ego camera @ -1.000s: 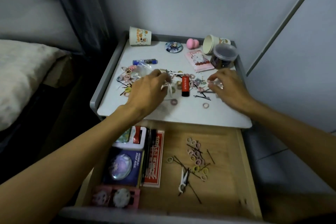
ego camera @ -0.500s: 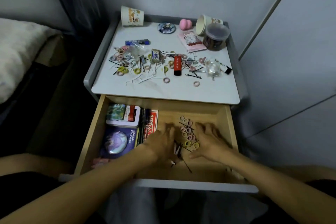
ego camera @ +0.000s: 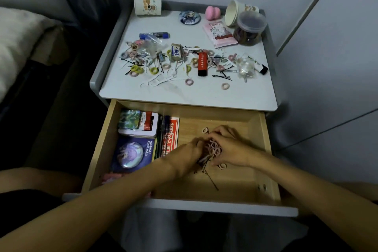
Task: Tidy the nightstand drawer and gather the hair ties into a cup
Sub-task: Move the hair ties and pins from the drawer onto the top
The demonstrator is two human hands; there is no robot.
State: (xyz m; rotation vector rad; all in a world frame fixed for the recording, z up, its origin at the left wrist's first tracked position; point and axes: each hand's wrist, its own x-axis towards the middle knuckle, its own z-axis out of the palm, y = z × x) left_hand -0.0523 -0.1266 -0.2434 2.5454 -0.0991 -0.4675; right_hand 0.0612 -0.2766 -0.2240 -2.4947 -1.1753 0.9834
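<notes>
A bunch of pink hair ties (ego camera: 215, 148) sits in the right half of the open drawer (ego camera: 235, 182), pressed between the two hands. The left hand (ego camera: 187, 154) curls in from the left and the right hand (ego camera: 233, 150) from the right. The fingers of both are bent round the bunch, with some thin dark hairpins caught in it. One loose tie (ego camera: 205, 130) lies just behind the hands, another (ego camera: 223, 165) just in front of the right hand, and a single hairpin (ego camera: 211, 180) lies on the drawer floor nearer the front.

In the left half of the drawer are a tin (ego camera: 139, 124), a dark blue box (ego camera: 135, 153) and a red pack of cards (ego camera: 172, 129).

Above, the grey surface (ego camera: 204, 98) carries a scatter of more coloured ties (ego camera: 137, 69), hairpins and a red tube (ego camera: 202, 64). A paper cup (ego camera: 147, 2) stands at the back left corner. A second cup (ego camera: 235, 13) lies on its side at the back right, touching a lidded clear tub (ego camera: 249, 28). A pink sponge (ego camera: 212, 12) rests just left of it.
</notes>
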